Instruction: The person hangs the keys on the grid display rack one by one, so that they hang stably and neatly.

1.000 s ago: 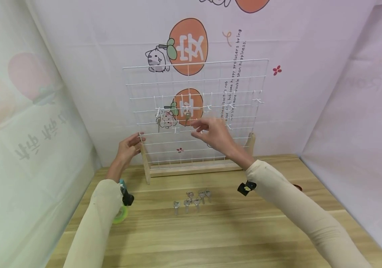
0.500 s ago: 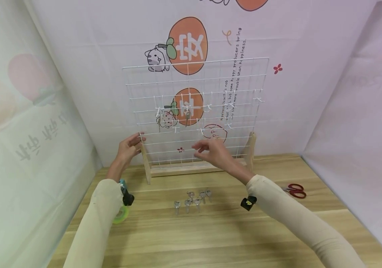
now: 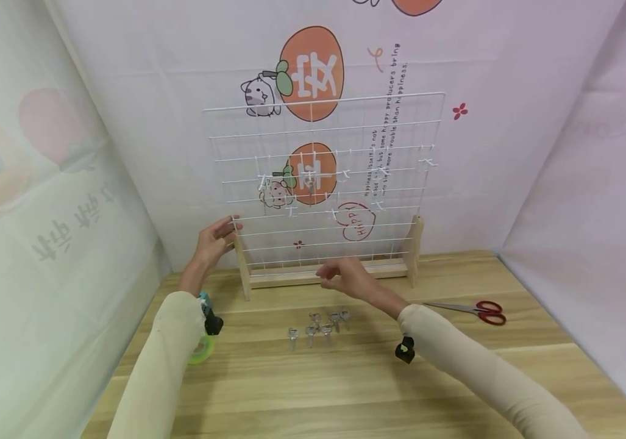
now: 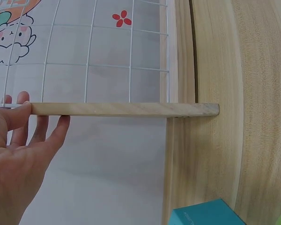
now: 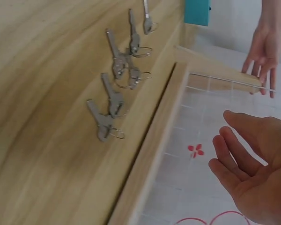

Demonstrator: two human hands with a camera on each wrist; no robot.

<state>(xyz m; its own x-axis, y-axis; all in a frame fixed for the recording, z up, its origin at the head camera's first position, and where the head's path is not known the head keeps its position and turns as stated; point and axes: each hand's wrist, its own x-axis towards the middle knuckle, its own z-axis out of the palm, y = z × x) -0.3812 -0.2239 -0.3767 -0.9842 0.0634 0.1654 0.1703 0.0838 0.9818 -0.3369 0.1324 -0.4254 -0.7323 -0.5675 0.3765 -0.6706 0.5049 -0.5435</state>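
Observation:
A white wire grid rack (image 3: 323,102) stands on a wooden base, with small white hooks (image 3: 345,174) across its middle. My left hand (image 3: 211,244) holds the rack's left wooden upright (image 4: 122,109) near its top, thumb on one face and fingers against the other. One key (image 3: 311,189) hangs from a hook at the grid's centre; a fainter one hangs to its left. Several keys with small rings (image 5: 114,96) lie on the table in front of the base. Above and behind them my right hand (image 3: 351,279) hovers with loosely bent fingers, holding nothing.
Red-handled scissors (image 3: 489,312) lie on the wooden table to the right. On the left, near my forearm, are a roll of green tape (image 3: 203,350) and a teal box (image 4: 206,214). A printed white cloth (image 3: 181,122) hangs behind the rack.
My right hand has come down from beside the hanging key to just above the loose keys. The scissors have come into full view. My left hand stays at the upright.

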